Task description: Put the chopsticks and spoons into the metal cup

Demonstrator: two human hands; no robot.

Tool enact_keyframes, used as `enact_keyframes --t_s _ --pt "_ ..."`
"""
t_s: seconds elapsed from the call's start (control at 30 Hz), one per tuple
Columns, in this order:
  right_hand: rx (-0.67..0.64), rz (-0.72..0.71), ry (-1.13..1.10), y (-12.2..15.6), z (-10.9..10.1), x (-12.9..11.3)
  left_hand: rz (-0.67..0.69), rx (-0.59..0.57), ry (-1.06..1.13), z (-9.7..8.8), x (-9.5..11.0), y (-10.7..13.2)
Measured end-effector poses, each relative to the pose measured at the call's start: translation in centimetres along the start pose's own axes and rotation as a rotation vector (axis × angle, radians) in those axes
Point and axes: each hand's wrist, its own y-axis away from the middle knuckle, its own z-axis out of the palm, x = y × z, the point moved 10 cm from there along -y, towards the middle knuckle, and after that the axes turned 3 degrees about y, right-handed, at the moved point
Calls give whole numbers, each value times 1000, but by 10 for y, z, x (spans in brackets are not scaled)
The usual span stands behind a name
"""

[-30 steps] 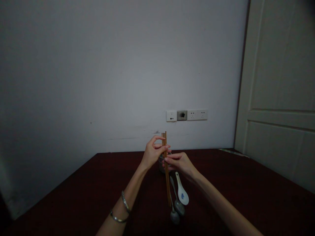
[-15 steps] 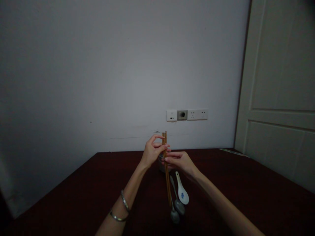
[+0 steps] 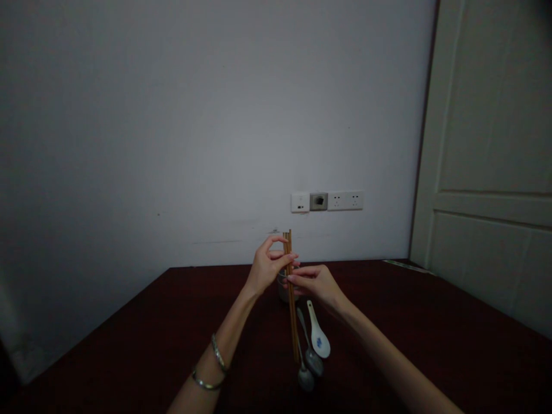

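A bundle of wooden chopsticks (image 3: 293, 328) stands nearly upright in front of me, held by both hands. My left hand (image 3: 268, 264) pinches it near the top. Lower down, my right hand (image 3: 317, 283) grips the same bundle between thumb and fingers. Behind the chopsticks is a clear glass container (image 3: 283, 292), partly hidden by the hands. To the right of the chopsticks' lower ends lie a white spoon (image 3: 319, 340) with a blue mark and two metal spoons, one larger (image 3: 314, 363) and one smaller (image 3: 306, 379).
All this is on a dark red table (image 3: 172, 333). Its far edge meets a pale wall (image 3: 207, 144) with sockets (image 3: 345, 200). A flat strip (image 3: 407, 266) lies at the table's back right, near a panelled door (image 3: 491, 172).
Both hands keep their hold on the chopsticks, almost still. The whole view has shifted very slightly; the spoons lie where they were.
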Motion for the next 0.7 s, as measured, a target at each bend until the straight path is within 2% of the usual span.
enact_keyframes --t_s 0.7 --pt "-9 -22 56 0 0 -3 1 -21 -1 1 -2 -1"
